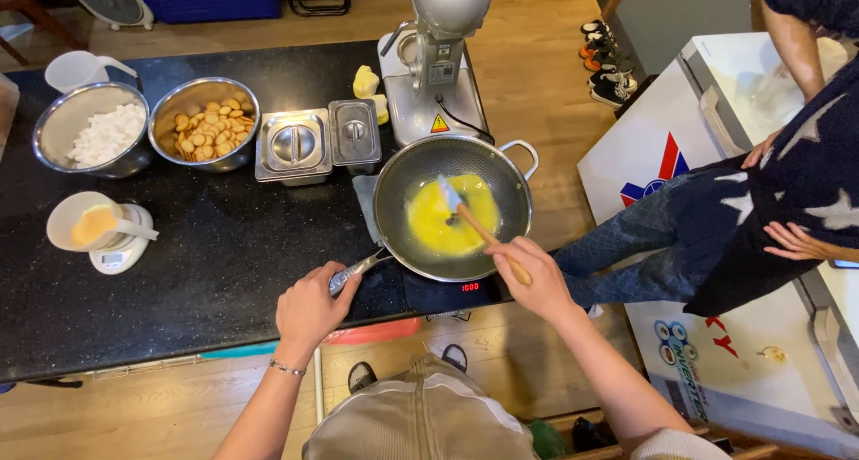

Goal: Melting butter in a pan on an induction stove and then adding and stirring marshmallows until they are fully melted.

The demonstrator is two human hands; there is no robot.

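A dark wok-style pan (pixel 514 178) sits on an induction hob (pixel 447 292) at the counter's right end, with melted yellow liquid (pixel 429 223) pooled in its bottom. My left hand (pixel 309 308) grips the pan's metal handle (pixel 358 268). My right hand (pixel 532 281) holds the wooden handle of a spatula (pixel 450 194), whose pale blade rests in the yellow liquid.
On the black counter (pixel 224 245) stand a steel bowl of white cubes (pixel 94 138), a steel bowl of round biscuits (pixel 206 124), two lidded steel containers (pixel 318 140), a scale with a cup (pixel 103 232), and a silver machine (pixel 438 57). Another person (pixel 761 209) sits on a white chest freezer (pixel 716 138) at right.
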